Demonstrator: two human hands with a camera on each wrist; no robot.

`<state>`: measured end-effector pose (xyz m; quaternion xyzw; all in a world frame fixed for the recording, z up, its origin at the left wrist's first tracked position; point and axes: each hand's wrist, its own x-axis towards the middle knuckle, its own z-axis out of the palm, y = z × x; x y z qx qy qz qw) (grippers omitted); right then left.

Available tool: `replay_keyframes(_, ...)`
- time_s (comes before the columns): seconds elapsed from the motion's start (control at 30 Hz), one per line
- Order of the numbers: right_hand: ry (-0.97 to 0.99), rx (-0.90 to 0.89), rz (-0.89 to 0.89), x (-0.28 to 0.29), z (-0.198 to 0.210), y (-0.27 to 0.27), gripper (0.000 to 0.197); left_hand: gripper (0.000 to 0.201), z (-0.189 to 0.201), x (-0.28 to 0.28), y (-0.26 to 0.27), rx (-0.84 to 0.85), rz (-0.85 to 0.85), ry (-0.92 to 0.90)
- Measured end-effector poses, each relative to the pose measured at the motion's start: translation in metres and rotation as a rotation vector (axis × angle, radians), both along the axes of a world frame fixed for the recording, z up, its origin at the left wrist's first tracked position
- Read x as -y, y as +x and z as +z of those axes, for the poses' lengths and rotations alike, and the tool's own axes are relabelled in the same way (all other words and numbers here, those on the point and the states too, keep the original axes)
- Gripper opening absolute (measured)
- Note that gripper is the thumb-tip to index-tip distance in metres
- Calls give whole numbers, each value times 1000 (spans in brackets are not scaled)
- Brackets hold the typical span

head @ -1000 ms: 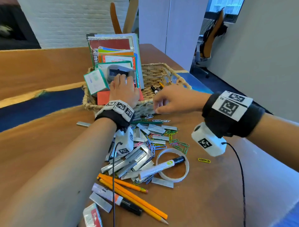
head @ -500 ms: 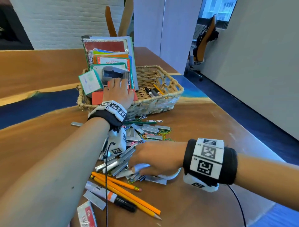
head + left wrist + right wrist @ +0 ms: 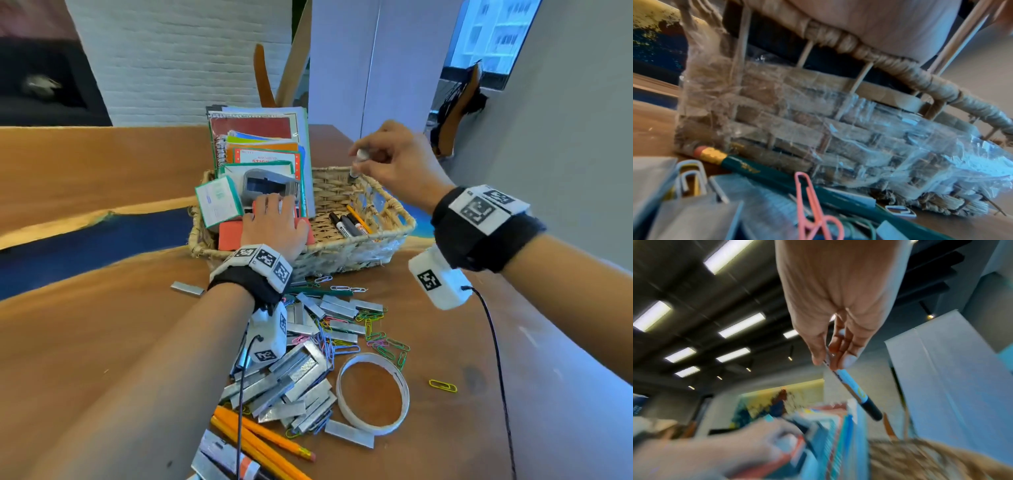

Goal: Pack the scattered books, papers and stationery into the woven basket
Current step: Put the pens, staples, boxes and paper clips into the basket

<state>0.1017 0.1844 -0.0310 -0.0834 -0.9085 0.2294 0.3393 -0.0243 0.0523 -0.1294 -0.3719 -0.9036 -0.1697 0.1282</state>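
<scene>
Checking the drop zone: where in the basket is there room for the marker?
Free: the woven floor at the basket's right end, around the pens lying there. The right hand holds the marker above that end. Crowded: the left half, filled by upright books and the left hand resting on them.

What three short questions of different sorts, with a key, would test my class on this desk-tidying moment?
1. True or false: the right hand pinches a marker above the woven basket.
2. Which lies inside the tape ring? A) a yellow paper clip B) a pencil C) nothing but bare table
3. Fill in: the left hand rests on the ______ leaning in the basket.

Key
1. True; its dark cap points down over the basket's far rim.
2. C; the yellow paper clip lies outside the ring, to its right.
3. Books; its fingers rest on them.
</scene>
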Motion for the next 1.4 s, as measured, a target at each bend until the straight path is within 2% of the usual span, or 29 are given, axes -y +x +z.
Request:
replay_keyframes(0.13, -2, 144, -80, -34, -36, -27, 19, 43, -2, -1, 0, -27, 13, -12)
replay_keyframes(0.27, 149, 383, -140, -58, -64, -45, 24, 43, -4, -2, -1, -42, 17, -18)
replay_keyframes(0.5, 314, 816, -161, -68, -73, -56, 24, 43, -3, -2, -1, -50, 13, -17)
replay_keyframes(0.6, 274, 966, -148, -67, -75, -63, 24, 43, -3, -1, 0, -39, 9, -20)
replay_keyframes(0.67, 231, 946, -146, -68, -79, -64, 27, 44, -3, -1, 1, -37, -3, -17)
replay_keyframes(0.73, 193, 855, -171, -63, -78, -57, 25, 44, -2, 0, 1, -30, -15, 1)
replay_keyframes(0.87, 151, 540, -170, -33, -65, -25, 25, 45, -1, 7, 5, -51, -47, -13)
replay_keyframes(0.93, 176, 399, -115, -6, -56, -4, 24, 55, -4, 16, 10, -77, -54, -70)
replay_keyframes(1.0, 216, 355, -19, 25, -52, 18, 21, 62, -7, 26, 16, -101, -54, -102)
replay_keyframes(1.07, 236, 382, 114, 59, -52, 42, 17, 60, -9, 35, 19, -99, -70, -108)
replay_keyframes(1.13, 251, 434, 279, 90, -58, 64, 15, 50, -11, 43, 19, -75, -110, -124)
replay_keyframes(1.2, 285, 561, 394, 115, -64, 82, 16, 48, -13, 51, 18, -72, -133, -186)
replay_keyframes(1.3, 313, 835, 504, 146, -77, 104, 20, 56, -18, 61, 22, -55, -123, -262)
replay_keyframes(1.4, 360, 1008, 514, 164, -95, 116, 22, 58, -18, 66, 28, 5, -103, -302)
